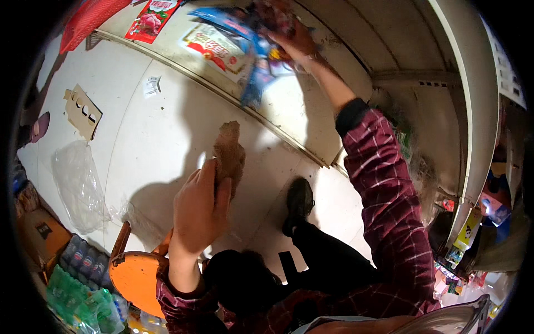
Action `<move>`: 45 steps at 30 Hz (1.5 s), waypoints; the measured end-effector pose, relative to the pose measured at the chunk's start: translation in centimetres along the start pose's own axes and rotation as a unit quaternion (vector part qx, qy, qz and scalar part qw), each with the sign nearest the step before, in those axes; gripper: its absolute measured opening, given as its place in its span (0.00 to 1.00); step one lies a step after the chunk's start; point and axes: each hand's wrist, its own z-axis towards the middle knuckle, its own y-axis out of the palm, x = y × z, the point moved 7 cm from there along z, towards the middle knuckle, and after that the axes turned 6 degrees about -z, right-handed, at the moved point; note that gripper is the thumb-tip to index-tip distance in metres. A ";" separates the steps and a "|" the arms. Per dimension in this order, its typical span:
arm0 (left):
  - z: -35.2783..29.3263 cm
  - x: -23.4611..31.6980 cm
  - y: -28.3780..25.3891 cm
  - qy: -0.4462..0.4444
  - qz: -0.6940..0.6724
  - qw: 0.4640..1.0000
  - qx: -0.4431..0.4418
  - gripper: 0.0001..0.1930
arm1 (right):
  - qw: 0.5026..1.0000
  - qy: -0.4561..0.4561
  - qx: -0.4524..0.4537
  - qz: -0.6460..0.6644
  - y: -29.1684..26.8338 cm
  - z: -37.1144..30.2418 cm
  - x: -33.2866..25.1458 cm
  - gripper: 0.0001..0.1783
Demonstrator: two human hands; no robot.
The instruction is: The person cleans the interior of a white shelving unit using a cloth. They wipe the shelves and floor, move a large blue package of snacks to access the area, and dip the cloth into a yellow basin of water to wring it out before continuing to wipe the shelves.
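Observation:
My left hand [201, 209] is closed around a crumpled brown cloth [228, 149], held up above the pale floor in the middle of the view. My right hand [296, 45] reaches far forward over the bottom shelf board [328, 111]. It grips a bunch of glossy packets, among them a dark reddish one [276, 15] and blue ones [253, 83], blurred by motion; its fingertips are partly hidden. Beside the bunch lies a white and red packet [214, 49] on the shelf. A red packet [153, 21] rests flat further left.
A red basket [92, 22] stands at the far left corner. On the floor lie punched cardboard [83, 111], clear plastic film [78, 183] and a paper scrap [151, 87]. An orange stool [133, 281] and bottle packs [83, 264] are at lower left. A shelf upright [470, 100] rises on the right.

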 end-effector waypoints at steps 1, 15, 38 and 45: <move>-0.1 -0.1 -0.4 -0.019 0.001 1.000 -0.004 0.08 | 0.994 0.070 -0.047 0.071 0.8 0.5 -1.8 0.33; -0.6 0.2 0.2 -0.050 -0.017 0.998 -0.031 0.14 | 0.977 -0.169 -0.119 -0.044 2.7 -15.0 -9.1 0.16; -0.9 -0.1 -0.4 -0.025 0.040 0.999 -0.001 0.12 | 0.891 0.023 0.176 0.418 -2.9 -6.6 -9.2 0.07; -0.9 -0.1 -0.2 -0.002 0.057 0.998 0.026 0.14 | 0.675 0.149 0.039 0.721 -3.7 -9.5 -8.4 0.06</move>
